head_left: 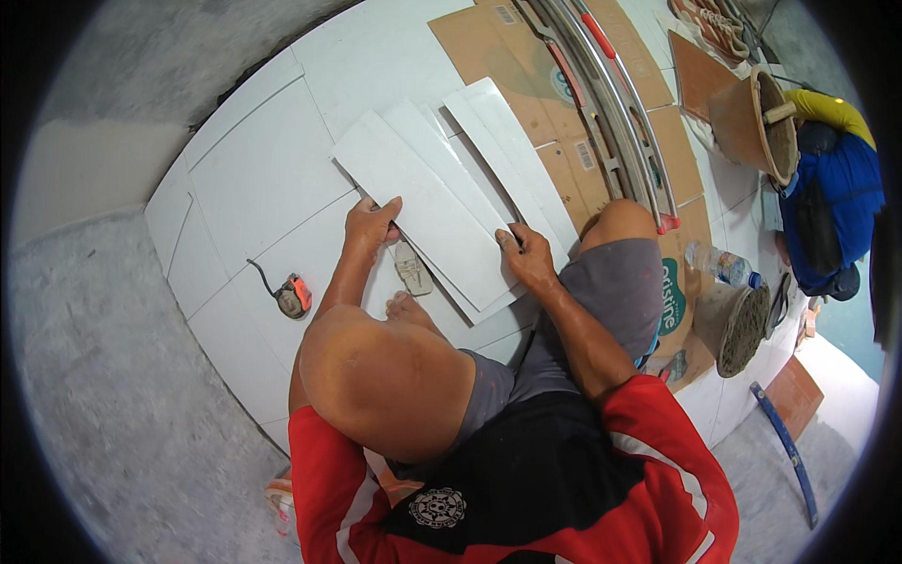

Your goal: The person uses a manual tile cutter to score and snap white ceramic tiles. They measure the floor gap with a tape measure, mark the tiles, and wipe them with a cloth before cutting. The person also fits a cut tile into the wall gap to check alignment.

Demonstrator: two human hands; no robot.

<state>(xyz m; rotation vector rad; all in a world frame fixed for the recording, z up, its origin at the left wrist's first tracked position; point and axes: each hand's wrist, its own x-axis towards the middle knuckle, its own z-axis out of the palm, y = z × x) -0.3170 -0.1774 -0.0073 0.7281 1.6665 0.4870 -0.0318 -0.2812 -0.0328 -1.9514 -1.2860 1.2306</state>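
A long white tile strip (423, 207) lies tilted across the front of my knees, gripped at its edges by both hands. My left hand (373, 222) pinches its left long edge, thumb on top and fingers underneath. At its right edge my right hand (528, 258) is closed, with the thumb over the face and the fingers partly hidden. Beneath and beyond it, more cut white tile strips (503, 141) lie fanned out, overlapping on the white tiled floor (254, 160). Close to my left hand, a flat pale-tan piece (412, 269) lies by my bare foot.
A metal tile cutter (611, 103) rests on cardboard (498, 56) at the far right. A grey-and-orange object (293, 297) with a dark strap lies left. Rightward are a mortar bucket (719, 320), a bottle (723, 263), another bucket (738, 122), a blue bar (785, 456) and a co-worker (836, 207).
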